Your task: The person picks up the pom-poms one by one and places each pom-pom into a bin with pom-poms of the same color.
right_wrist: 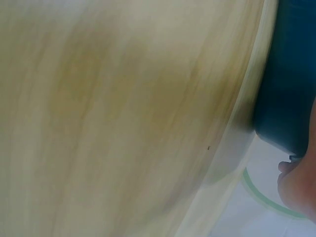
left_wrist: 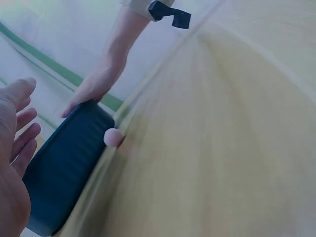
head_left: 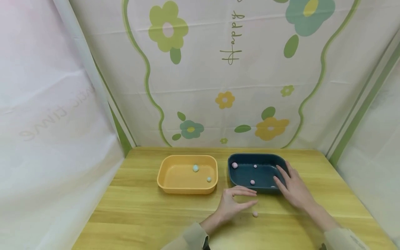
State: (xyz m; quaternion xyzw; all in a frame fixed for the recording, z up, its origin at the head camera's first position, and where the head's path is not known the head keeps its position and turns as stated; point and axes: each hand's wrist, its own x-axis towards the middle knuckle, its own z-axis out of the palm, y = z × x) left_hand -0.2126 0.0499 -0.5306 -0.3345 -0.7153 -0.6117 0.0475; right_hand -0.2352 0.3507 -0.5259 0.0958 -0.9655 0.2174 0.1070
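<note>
My left hand (head_left: pixel 232 205) hovers just in front of the dark blue tray (head_left: pixel 232 178), thumb and fingers apart with nothing between them. A pink ball (head_left: pixel 255 214) lies on the table below its thumb; in the left wrist view this pink ball (left_wrist: pixel 113 138) shows beside the tray. My right hand (head_left: pixel 296 189) is at the tray's right end, its fingers spread over the rim and holding no visible ball. Inside the tray are several small pinkish balls, including one at the back left (head_left: pixel 234 165) and one near the front (head_left: pixel 252 182). Another is mostly hidden by the front wall.
A yellow tray (head_left: pixel 162 184) stands to the left on the wooden table (head_left: pixel 131 208). It holds a larger pale blue-green ball (head_left: pixel 195 168) and a smaller one (head_left: pixel 209 179). A flower-printed white curtain (head_left: pixel 193 76) hangs behind the table, with white sheets on both sides.
</note>
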